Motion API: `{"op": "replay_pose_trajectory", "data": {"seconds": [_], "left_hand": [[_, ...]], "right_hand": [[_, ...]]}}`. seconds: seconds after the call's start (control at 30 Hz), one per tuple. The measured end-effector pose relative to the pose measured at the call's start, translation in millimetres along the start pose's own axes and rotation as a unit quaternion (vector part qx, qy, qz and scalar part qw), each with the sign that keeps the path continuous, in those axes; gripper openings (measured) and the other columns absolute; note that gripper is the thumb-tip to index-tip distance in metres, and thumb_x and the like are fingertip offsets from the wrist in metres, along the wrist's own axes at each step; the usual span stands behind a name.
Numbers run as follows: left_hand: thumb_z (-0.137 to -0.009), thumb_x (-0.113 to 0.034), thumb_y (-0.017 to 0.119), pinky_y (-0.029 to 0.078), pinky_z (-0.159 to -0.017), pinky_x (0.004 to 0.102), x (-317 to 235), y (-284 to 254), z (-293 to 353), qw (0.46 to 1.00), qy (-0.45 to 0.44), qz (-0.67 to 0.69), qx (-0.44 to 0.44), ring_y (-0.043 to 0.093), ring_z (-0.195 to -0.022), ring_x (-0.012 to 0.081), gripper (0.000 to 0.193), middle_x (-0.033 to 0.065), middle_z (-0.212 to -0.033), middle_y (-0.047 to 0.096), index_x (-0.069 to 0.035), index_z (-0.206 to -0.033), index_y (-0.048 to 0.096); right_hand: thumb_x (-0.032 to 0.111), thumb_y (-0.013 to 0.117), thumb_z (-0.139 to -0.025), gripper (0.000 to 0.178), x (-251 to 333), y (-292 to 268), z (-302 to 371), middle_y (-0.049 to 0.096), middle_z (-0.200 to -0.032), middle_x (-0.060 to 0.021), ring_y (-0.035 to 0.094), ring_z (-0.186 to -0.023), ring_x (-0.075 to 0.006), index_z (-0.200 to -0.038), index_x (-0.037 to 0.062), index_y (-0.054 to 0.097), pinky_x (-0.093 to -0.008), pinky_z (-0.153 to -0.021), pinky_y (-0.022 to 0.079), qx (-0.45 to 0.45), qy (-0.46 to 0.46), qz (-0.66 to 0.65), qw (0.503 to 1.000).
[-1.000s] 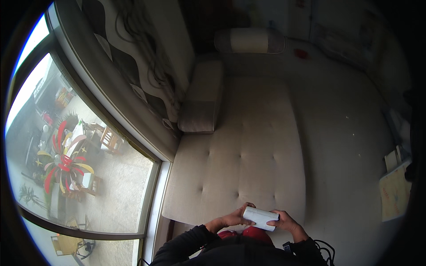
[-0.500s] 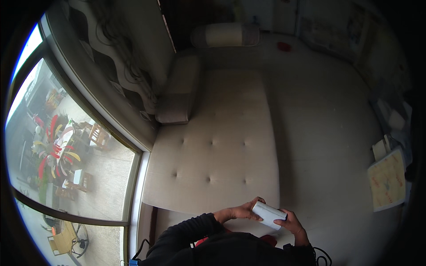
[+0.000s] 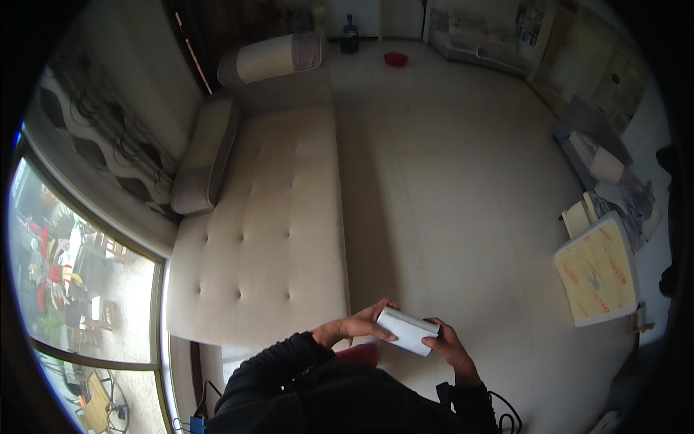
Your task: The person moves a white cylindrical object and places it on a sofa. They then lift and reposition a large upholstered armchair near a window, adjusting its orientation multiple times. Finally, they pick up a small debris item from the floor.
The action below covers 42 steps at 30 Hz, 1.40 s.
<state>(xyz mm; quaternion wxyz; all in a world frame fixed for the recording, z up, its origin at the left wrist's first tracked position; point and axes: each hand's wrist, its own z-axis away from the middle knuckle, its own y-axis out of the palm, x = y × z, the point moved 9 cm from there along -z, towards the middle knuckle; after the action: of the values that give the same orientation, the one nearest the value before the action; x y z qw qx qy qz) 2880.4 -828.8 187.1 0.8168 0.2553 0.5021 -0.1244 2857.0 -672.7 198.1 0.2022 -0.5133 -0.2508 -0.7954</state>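
Grip: both hands closed on the white roll [image 3: 406,333] (roll or block, can't tell for sure); left hand [image 3: 367,323] at left end, thumb on near face; right hand [image 3: 450,347] at right end, thumb on it too.
Roll posn: near side of scene, in front of the body, tilted w/ right end nearer; looks held up, off any surface.
Step in hand: two-handed hold, prob. steadying or handling the roll; no loose part seen.
Next move calls for: IMO one hand keeping firm hold if the other lets go; smooth side might slip.
Red item [image 3: 359,354]: just below left hand, mostly hidden; can't ID.
Daybed [image 3: 264,249]: beige, tufted, left of centre, running near to far; side cushion [image 3: 207,155] on its left edge, bolster [image 3: 271,59] at far end.
Floor [image 3: 463,188]: pale, smooth, right of daybed; red basin [image 3: 395,59] + water bottle [image 3: 350,37] at far side.
Right side: yellow panel w/ white edge [image 3: 596,271], leaning or lying, unclear; bluish-grey cloth [image 3: 623,206] just beyond.
Left side: big window [image 3: 101,360], patterned curtain [image 3: 94,137] farther along.
Light: mostly from left; far end dim.
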Motion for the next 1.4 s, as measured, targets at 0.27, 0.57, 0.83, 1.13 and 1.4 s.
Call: {"op": "replay_pose_trajectory", "data": {"seconds": [0.27, 0.57, 0.83, 1.13, 1.4], "left_hand": [[-0.066, -0.021, 0.079, 0.038, -0.091, 0.0319, -35.7, -175.6, -172.7, 0.989, -0.004, 0.021, -0.149, 0.045, -0.110, 0.0215, 0.072, 0.0107, -0.109, 0.051, -0.005, -0.121, 0.036], [-0.065, -0.024, 0.078, 0.039, -0.091, 0.0361, -221.0, -258.8, -350.5, 0.990, 0.099, -0.074, -0.068, 0.047, -0.106, 0.0261, 0.072, 0.0124, -0.105, 0.051, -0.010, -0.120, 0.033], [-0.062, -0.023, 0.082, 0.044, -0.085, 0.0343, -256.0, -460.7, -429.4, 0.946, 0.039, -0.112, -0.302, 0.053, -0.098, 0.0253, 0.075, 0.0116, -0.098, 0.055, -0.004, -0.119, 0.036], [-0.063, -0.016, 0.082, 0.050, -0.065, 0.0317, -308.0, -673.0, -389.0, 0.772, 0.082, 0.099, -0.622, 0.058, -0.084, 0.0180, 0.068, 0.0105, -0.097, 0.057, 0.000, -0.112, 0.038], [-0.064, -0.012, 0.080, 0.046, -0.085, 0.0349, -376.3, -883.2, -455.0, 0.776, 0.103, 0.126, -0.609, 0.054, -0.099, 0.0213, 0.068, 0.0117, -0.104, 0.054, -0.002, -0.115, 0.036]], "right_hand": [[0.019, 0.054, -0.087, 0.041, 7.0, -201.0, -105.7, 0.063, -0.088, -0.0157, 0.064, -0.076, -0.0231, -0.123, 0.0035, 0.042, -0.0331, -0.065, 0.054, -0.133, 0.126, 0.049, 0.982], [0.027, 0.060, -0.084, 0.035, -2.0, -398.5, -223.8, 0.062, -0.082, -0.0156, 0.064, -0.069, -0.0256, -0.109, 0.0038, 0.050, -0.0368, -0.058, 0.054, -0.308, 0.214, -0.036, 0.926], [0.025, 0.061, -0.084, 0.027, 45.7, -541.6, -485.3, 0.062, -0.075, -0.0131, 0.064, -0.068, -0.0260, -0.100, 0.0042, 0.053, -0.0381, -0.060, 0.055, -0.189, 0.220, 0.006, 0.957], [0.016, 0.063, -0.082, 0.021, 265.0, -545.2, -890.8, 0.060, -0.069, -0.0052, 0.058, -0.056, -0.0134, -0.097, 0.0050, 0.053, -0.0270, -0.048, 0.048, -0.088, 0.038, 0.149, 0.984], [0.020, 0.061, -0.084, 0.022, 339.0, -463.5, -1078.8, 0.061, -0.078, -0.0090, 0.062, -0.068, -0.0174, -0.097, 0.0028, 0.055, -0.0296, -0.059, 0.052, 0.033, 0.081, 0.147, 0.985]]}}
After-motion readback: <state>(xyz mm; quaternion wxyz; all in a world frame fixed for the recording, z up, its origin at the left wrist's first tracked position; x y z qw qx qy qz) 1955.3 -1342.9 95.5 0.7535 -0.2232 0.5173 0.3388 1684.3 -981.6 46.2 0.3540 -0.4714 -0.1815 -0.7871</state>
